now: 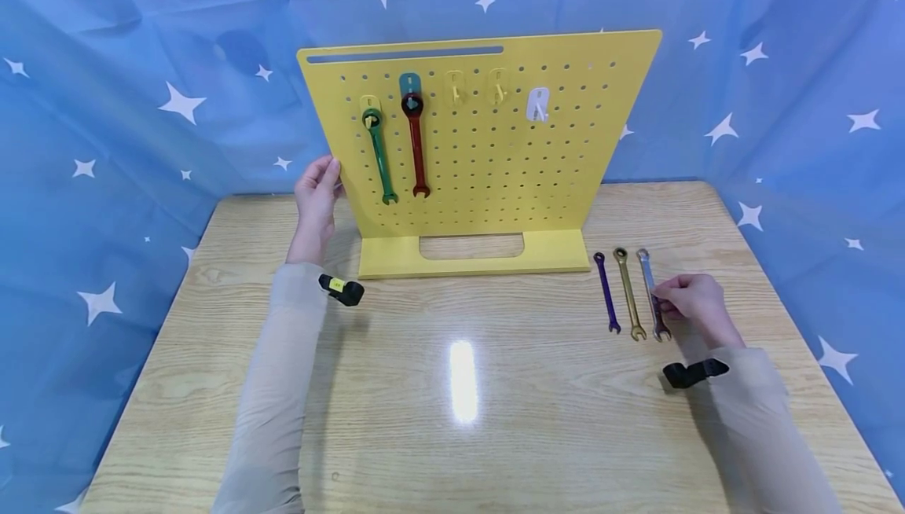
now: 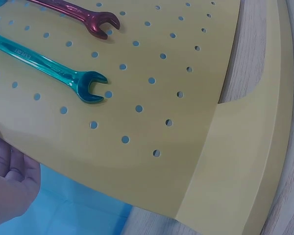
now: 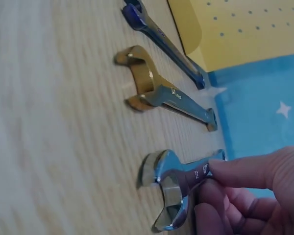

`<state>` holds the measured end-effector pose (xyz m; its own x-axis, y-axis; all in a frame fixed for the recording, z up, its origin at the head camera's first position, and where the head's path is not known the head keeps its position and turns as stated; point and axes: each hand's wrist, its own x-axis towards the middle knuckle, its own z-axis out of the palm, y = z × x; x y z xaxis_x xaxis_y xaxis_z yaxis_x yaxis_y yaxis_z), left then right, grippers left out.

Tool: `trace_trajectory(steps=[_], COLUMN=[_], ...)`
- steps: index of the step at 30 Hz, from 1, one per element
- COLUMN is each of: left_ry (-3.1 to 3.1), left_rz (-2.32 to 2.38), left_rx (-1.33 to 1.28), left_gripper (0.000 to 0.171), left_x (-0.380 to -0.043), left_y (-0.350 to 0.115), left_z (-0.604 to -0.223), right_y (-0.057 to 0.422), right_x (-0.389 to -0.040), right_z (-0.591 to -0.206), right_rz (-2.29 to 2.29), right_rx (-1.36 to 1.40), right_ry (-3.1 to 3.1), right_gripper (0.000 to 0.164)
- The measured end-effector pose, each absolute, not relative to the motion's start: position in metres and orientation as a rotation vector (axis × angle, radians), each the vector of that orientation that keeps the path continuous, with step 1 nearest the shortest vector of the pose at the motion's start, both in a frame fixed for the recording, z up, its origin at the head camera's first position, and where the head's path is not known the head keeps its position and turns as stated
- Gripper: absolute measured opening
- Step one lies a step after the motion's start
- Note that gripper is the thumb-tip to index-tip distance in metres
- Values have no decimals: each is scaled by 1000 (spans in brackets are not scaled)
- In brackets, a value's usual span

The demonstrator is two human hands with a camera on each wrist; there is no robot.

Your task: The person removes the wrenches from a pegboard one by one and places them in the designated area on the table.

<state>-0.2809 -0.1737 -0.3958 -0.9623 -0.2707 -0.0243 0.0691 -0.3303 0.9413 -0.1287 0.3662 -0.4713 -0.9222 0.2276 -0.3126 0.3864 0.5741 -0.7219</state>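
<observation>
We pinch the silver wrench [image 1: 646, 274] with our right hand [image 1: 696, 303], right of the board [image 1: 495, 184].
Its long axis runs away from us, ring end farthest, left of that hand; whether it touches the table [image 1: 551, 420] we can't quite tell. Our left hand [image 1: 316, 198], well apart, grips the board's left edge.

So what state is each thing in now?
Green wrench: hanging
Red wrench: hanging
Purple wrench: on the table
Gold wrench: on the table
Silver wrench: pinched by right hand
Pegboard: standing, edge gripped by left hand
Third hook from left: bare
Fourth hook: bare
White hook: bare
</observation>
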Motion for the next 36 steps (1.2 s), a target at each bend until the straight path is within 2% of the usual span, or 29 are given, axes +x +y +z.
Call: trace_trajectory(steps=[7, 18, 28, 36], left_ry=[-1680, -1681, -1682, -1684], left_rz=[-2385, -2386, -2381, -2391], left_rx=[259, 260, 251, 258], left_gripper=[7, 6, 6, 6], left_x=[-280, -280, -281, -281], left_y=[-173, -174, -174, -174], left_z=[-396, -396, -397, -396], right_y=[361, 329, 297, 269], right_x=[-127, -143, -167, -176], right_z=[-471, -446, -440, -423], right_rz=[-1303, -1523, -1788, -1737], right_rx=[528, 448, 366, 255], right_ry=[2798, 2828, 2741, 2756], right_gripper=[36, 34, 19, 29])
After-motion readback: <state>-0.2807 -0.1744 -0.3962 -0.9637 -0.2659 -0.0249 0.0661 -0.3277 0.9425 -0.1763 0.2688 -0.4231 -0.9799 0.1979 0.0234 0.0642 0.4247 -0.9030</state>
